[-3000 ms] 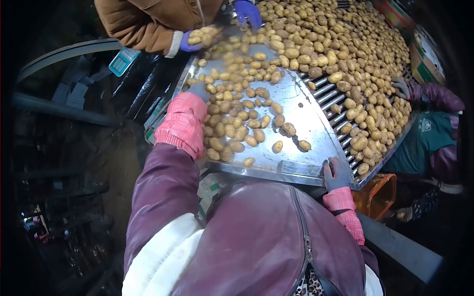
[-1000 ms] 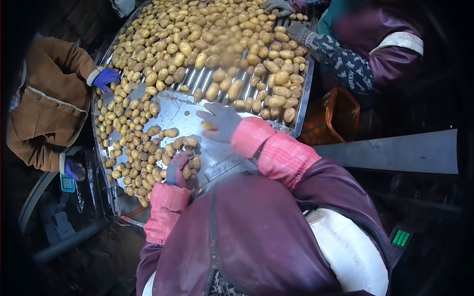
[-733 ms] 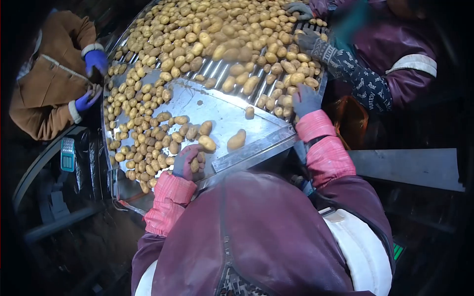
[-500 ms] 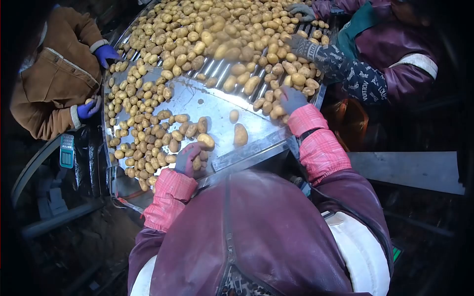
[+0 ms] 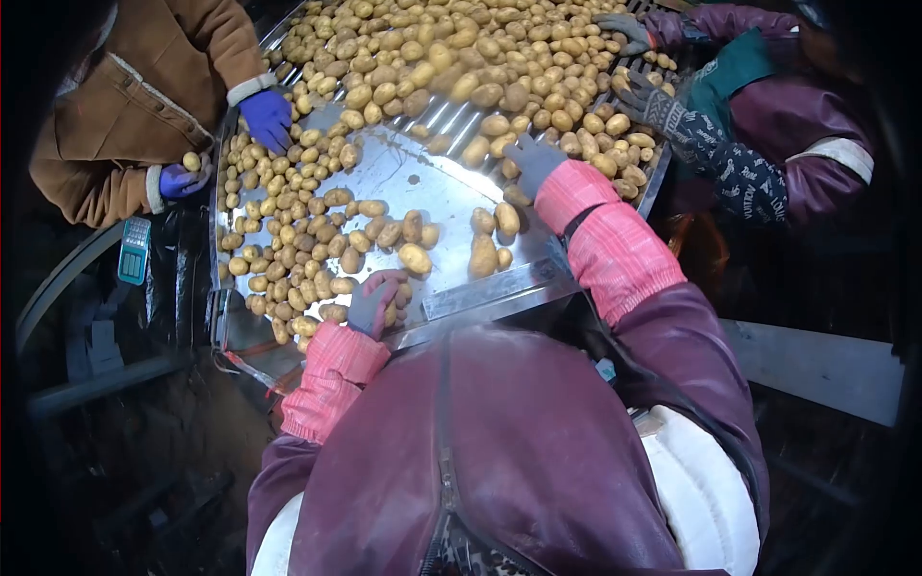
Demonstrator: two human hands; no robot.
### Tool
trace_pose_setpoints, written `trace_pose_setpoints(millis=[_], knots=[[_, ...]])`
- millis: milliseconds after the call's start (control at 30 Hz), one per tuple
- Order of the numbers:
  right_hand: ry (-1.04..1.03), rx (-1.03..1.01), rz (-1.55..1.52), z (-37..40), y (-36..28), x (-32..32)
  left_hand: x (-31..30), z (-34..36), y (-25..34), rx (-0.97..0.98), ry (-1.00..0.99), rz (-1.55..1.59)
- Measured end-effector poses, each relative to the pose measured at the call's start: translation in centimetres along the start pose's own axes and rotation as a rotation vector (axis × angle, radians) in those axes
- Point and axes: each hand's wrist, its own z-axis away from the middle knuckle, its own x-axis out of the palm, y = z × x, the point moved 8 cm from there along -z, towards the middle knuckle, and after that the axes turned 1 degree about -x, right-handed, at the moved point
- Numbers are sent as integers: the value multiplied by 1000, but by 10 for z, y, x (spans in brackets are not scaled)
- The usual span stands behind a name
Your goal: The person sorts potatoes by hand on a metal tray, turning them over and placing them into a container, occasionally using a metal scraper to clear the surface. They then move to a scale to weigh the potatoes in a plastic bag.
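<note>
The fingers of my left hand (image 5: 373, 302) curl over small potatoes (image 5: 334, 312), grip unclear, while my right hand (image 5: 533, 161), fingers spread, lies beyond a long potato (image 5: 483, 256) pointing away from me.

1. left hand (image 5: 373, 301) in a grey glove, close in front of the chest, fingers curled downward; can't tell if they grip anything.
2. left arm (image 5: 327, 384) bent sharply, elbow low at the side, pink knit cuff over a maroon sleeve.
3. right hand (image 5: 534, 161) in a grey glove, reached well forward, palm down, fingers loosely spread.
4. right arm (image 5: 615, 259) stretched out almost straight, pink cuff bunched at the wrist.
</note>
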Motion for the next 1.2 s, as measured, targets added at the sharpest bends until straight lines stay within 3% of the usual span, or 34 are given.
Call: trace_pose_setpoints(millis=[200,300,400,500,600,767,800,833,933,1000,1033,1067,1100,1200], knots=[[-49,-108,-18,-3,-9,1,2,-6,-5,19,-39,24],[-103,-33,34,9,-15,2,5,0,0,10,-43,13],[-90,-88,-36,12,-10,21,7,3,2,17,-26,18],[29,8,-626,30,4,15,6,-3,-5,25,-50,33],[-28,16,-1202,51,1,68,26,-4,-7,-6,-131,51],[-253,-13,-1349,90,-58,102,83,-36,2,125,-367,-104],[-190,-97,-1187,83,-66,107,97,-41,3,152,-425,-123],[-123,-169,-1018,76,-72,107,102,-45,2,91,-312,-56],[-199,-105,-1072,89,-84,75,100,-39,8,-118,-333,3],[-215,-157,-1106,93,-88,70,106,-32,14,-60,-322,8],[-315,-190,-1545,94,-96,82,113,-18,27,-35,-327,-19],[-288,-138,-1635,95,-89,94,117,-9,33,-8,-332,-43],[-258,-85,-1722,101,-85,95,116,-14,35,184,-425,-126],[-84,-34,-1995,126,-57,79,125,5,58,39,-484,90]])
